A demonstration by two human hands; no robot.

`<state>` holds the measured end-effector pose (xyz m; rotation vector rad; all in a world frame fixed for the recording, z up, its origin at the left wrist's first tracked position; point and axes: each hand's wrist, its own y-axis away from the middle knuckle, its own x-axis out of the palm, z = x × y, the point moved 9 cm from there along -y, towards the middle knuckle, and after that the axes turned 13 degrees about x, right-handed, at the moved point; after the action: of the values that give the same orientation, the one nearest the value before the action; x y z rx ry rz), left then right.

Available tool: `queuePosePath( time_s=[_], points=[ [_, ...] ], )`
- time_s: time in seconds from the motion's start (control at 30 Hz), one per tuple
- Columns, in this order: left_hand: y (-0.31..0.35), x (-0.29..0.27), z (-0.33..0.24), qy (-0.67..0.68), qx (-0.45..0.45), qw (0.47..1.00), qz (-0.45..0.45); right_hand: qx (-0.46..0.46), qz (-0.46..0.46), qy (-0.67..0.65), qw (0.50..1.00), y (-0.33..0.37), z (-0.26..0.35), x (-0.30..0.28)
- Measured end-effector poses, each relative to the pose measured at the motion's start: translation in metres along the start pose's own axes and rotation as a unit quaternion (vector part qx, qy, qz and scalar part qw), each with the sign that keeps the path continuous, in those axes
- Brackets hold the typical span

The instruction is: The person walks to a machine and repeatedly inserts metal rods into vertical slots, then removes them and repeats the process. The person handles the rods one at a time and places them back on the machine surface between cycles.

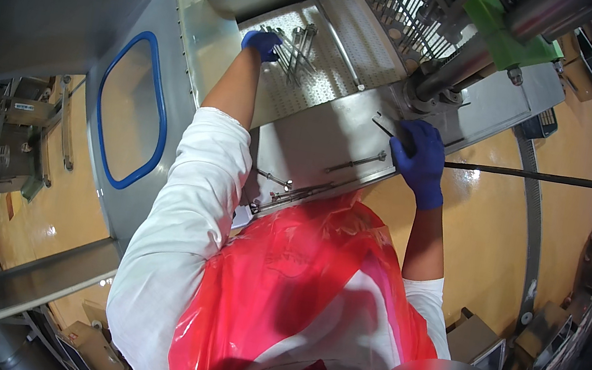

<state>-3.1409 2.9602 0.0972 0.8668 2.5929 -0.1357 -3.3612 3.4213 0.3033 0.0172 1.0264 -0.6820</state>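
My left hand [260, 44], in a blue glove, reaches into a steel bin with a perforated floor [335, 32]. Its fingers are closed round the ends of several thin metal rods [295, 52] lying there in a loose bunch. At the right end of the steel ledge [295, 138], my right hand [419, 162], also gloved in blue, has curled fingers. A thin dark rod [382, 127] sticks out from them to the left. On the ledge between my arms lies a metal rod with a thicker end [356, 162]. More rods [299, 192] rest along its near edge.
A steel bar [328, 27] crosses the bin. Right of it stand a thick metal column [457, 71] with a green block [502, 33] and a rack of upright pins [408, 13]. A steel panel with a blue-rimmed opening [164, 121] rises left. A long black bar [537, 176] extends beyond my right hand.
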Motion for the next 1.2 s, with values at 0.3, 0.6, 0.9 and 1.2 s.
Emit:
queuePosePath(
  time_s=[0.3, 0.6, 0.9, 1.2],
  points=[
    [0.042, -0.013, -0.224, 0.115, -0.059, 0.982, 0.138, -0.007, -0.050, 0.003, 0.999, 0.005, -0.011, -0.001],
    [0.064, 0.016, -0.350, 0.280, 0.145, 0.933, 0.171, -0.012, -0.044, -0.021, 0.999, 0.004, -0.008, -0.004],
    [0.060, 0.066, -0.359, 0.276, 0.184, 0.920, 0.207, 0.035, -0.012, -0.001, 0.999, 0.002, -0.012, 0.000],
    [0.026, 0.126, -0.356, 0.234, 0.259, 0.927, 0.134, 0.043, -0.028, 0.003, 0.999, 0.003, -0.014, 0.000]
  ],
)
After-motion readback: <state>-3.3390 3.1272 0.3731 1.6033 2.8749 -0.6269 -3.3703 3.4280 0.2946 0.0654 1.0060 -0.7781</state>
